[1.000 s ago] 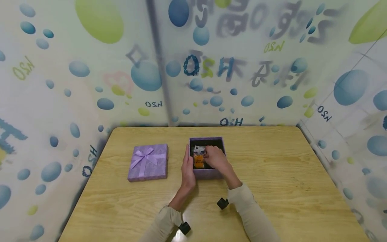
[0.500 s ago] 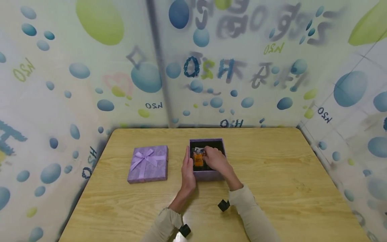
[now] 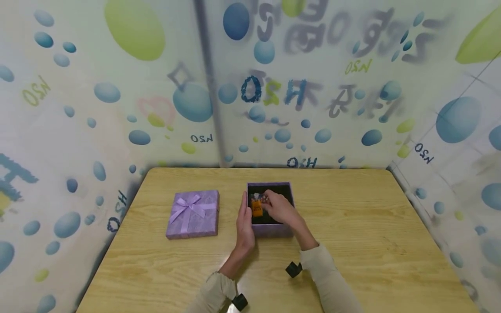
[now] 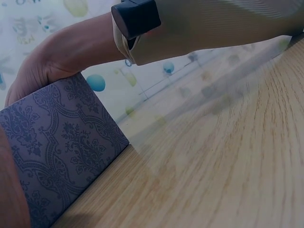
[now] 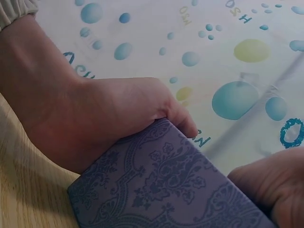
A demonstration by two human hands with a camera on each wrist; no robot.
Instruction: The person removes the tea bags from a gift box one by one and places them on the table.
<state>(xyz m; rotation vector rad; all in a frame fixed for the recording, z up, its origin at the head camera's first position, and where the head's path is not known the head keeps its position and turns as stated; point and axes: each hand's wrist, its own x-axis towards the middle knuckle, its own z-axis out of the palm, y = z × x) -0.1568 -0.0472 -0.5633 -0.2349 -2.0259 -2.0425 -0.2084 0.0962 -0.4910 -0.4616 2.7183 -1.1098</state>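
A purple patterned box (image 3: pixel 272 231) with a dark inside stands uncovered at mid-table. My left hand (image 3: pixel 245 230) lies along its left wall with straight fingers; in the right wrist view this left hand (image 5: pixel 104 116) has its thumb by the top edge. My right hand (image 3: pixel 281 207) reaches into the box over the right part of its front rim. Its curled fingers pinch the right side of a small packet (image 3: pixel 256 208), orange below and clear with printing above. In the left wrist view the box (image 4: pixel 66 142) hides the right fingertips.
The matching purple lid (image 3: pixel 195 221) with a ribbon bow lies left of the box. The wooden table (image 3: pixel 372 234) ends at a wall (image 3: pixel 344 78) printed with blue and green spots. Small black wrist cameras (image 3: pixel 293 269) hang at both sleeves.
The packet has tilted and lifted a little in the pinch of my right hand. My left hand keeps its place at the box wall. The head view has shifted slightly.
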